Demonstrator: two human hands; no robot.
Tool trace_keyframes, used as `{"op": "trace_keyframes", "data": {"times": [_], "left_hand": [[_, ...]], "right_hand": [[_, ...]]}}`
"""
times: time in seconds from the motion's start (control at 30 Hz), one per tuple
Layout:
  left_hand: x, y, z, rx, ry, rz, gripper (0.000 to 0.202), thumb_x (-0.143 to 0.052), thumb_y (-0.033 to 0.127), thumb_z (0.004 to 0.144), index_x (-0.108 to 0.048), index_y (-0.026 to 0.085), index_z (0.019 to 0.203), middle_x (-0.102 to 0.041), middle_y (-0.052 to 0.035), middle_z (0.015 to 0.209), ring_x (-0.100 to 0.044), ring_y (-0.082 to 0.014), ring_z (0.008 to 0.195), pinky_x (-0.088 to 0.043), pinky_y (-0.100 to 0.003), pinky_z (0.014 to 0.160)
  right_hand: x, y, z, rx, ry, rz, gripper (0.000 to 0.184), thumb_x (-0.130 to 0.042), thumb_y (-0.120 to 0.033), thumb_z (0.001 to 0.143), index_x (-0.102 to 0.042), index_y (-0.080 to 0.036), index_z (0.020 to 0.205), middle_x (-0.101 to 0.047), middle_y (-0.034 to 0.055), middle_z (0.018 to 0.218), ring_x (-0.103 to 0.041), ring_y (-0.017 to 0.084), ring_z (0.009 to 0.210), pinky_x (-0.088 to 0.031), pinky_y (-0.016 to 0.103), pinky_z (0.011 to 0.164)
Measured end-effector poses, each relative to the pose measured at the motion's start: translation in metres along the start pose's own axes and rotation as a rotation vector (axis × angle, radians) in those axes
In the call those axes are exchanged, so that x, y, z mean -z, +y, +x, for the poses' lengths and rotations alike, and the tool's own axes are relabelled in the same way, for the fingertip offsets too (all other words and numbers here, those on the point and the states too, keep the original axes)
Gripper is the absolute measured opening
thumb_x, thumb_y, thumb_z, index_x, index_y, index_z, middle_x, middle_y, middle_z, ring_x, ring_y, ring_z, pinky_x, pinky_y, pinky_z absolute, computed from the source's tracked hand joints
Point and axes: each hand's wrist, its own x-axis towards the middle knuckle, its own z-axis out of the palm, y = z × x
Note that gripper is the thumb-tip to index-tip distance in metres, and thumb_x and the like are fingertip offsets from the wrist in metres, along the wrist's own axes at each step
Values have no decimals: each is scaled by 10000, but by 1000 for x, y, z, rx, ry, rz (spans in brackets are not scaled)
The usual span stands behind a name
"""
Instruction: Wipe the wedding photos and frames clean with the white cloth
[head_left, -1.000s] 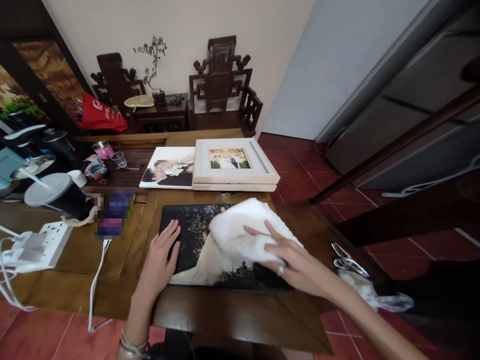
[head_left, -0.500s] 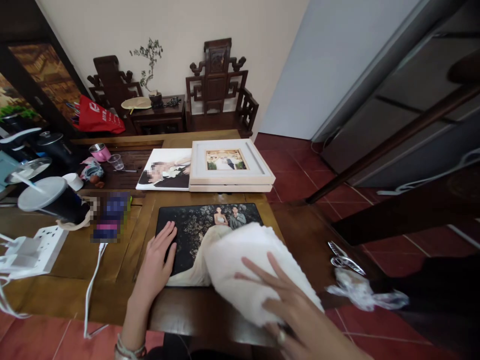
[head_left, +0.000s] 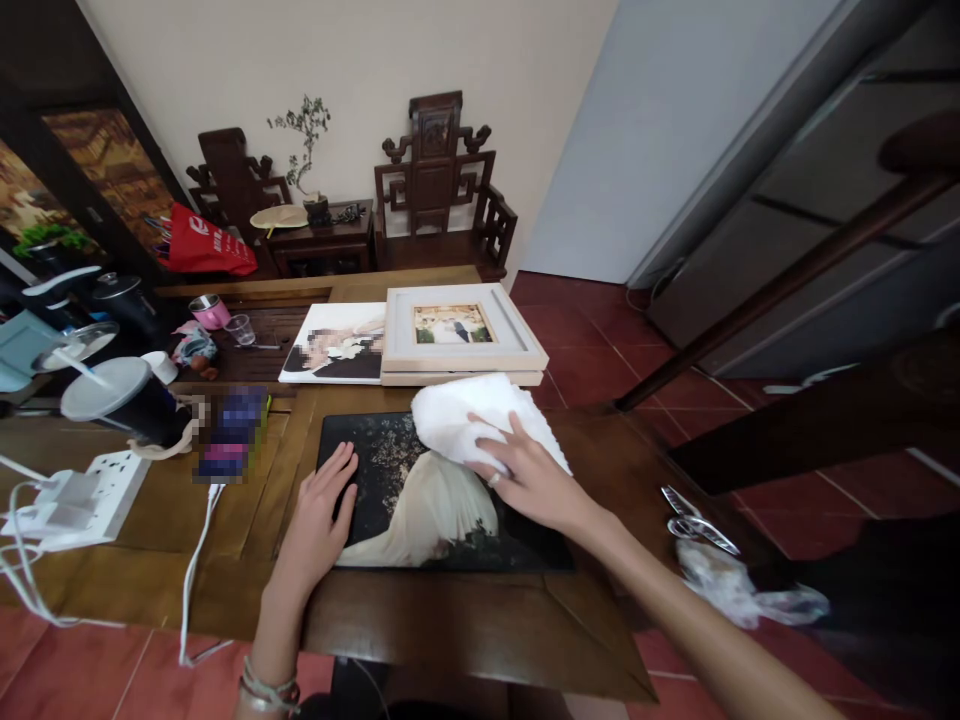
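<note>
A dark wedding photo panel (head_left: 442,510) lies flat on the wooden table in front of me. My left hand (head_left: 324,500) rests on its left edge, fingers stretched out. Across the panel's upper right part, a white cloth (head_left: 480,410) is pressed down under my right hand (head_left: 525,470), whose fingers curl into the fabric. The cloth covers the couple's upper part in the picture, and its far edge comes close to the framed photo (head_left: 455,325) behind.
Beside the framed photo lies a white-edged photo panel (head_left: 337,345). To the left are a phone (head_left: 231,430), a lidded cup (head_left: 124,400) and a power strip (head_left: 112,495) with cables. Scissors (head_left: 701,522) and a crumpled plastic bag (head_left: 724,585) lie at the right.
My right hand has moved the cloth away from me, from the panel's lower right to its upper right. The lower right of the picture has come into view. My left hand stays put.
</note>
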Motion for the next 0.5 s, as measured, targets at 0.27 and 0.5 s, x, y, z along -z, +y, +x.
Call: {"op": "trace_keyframes", "data": {"times": [0.27, 0.5], "left_hand": [[-1, 0, 1, 11, 6, -2, 401, -384, 242, 964, -459, 235, 1358, -438, -97, 1467, -348, -206, 1391, -319, -492, 1105], [-1, 1, 0, -5, -1, 8, 406, -387, 231, 961, -460, 246, 1360, -438, -95, 1467, -346, -210, 1392, -322, -487, 1103]], "right_hand": [[-11, -34, -55, 48, 8, -53, 200, -458, -101, 798, -635, -176, 854, -462, 198, 1413, -293, 344, 1376, -154, 703, 1086], [0, -59, -100, 168, -210, 31, 230, -506, -59, 655, -618, -233, 756, -509, 69, 1393, -288, 333, 1378, -116, 685, 1110]]}}
